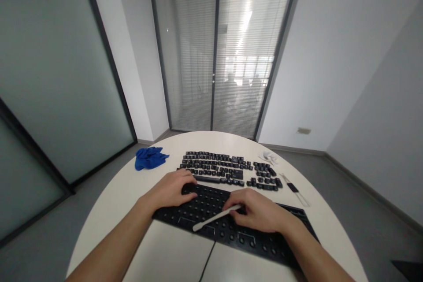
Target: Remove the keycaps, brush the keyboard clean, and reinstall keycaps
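Note:
A black keyboard base [211, 211] with its keycaps off lies slantwise on the round table, its cable running toward me. My left hand [173, 189] rests on its left part, thumb apart from the other fingers, holding nothing. A thin white stick with a wider, flat end [216, 218] is held between the closed fingers of my right hand [253, 209], over the middle of the base. The wide end points left, near the base's near edge. Beyond the base, loose black keycaps [214, 165] lie in rows.
A blue cloth [150, 158] lies crumpled at the table's left. On the right are a wire tool with a black handle [292, 187] and a crumpled white piece [269, 157]. The pale round table [112, 211] has walls and glass panels behind it.

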Action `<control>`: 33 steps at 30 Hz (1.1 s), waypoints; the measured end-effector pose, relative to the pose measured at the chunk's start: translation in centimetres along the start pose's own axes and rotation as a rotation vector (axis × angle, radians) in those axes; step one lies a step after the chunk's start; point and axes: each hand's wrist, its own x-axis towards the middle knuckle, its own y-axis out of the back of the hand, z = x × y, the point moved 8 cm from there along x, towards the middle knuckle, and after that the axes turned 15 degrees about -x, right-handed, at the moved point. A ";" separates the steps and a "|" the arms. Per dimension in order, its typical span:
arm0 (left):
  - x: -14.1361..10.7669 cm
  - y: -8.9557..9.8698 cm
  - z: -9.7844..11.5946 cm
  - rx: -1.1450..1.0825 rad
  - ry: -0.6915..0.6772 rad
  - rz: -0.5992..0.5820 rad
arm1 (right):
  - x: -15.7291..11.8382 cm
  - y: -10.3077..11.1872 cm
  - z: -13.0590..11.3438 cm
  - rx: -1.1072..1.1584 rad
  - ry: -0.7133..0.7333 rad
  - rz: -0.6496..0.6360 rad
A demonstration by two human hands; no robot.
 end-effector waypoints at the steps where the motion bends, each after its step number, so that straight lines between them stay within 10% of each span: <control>1: 0.0 -0.2 0.1 0.007 0.002 -0.015 | 0.0 -0.1 0.1 -0.001 -0.006 -0.004; 18: 0.0 -0.9 0.1 0.003 -0.002 -0.018 | -0.8 1.0 4.9 -0.143 -0.268 0.098; 33: 0.5 -0.7 0.7 0.024 0.009 -0.020 | 0.0 -0.3 0.4 -0.014 -0.023 -0.004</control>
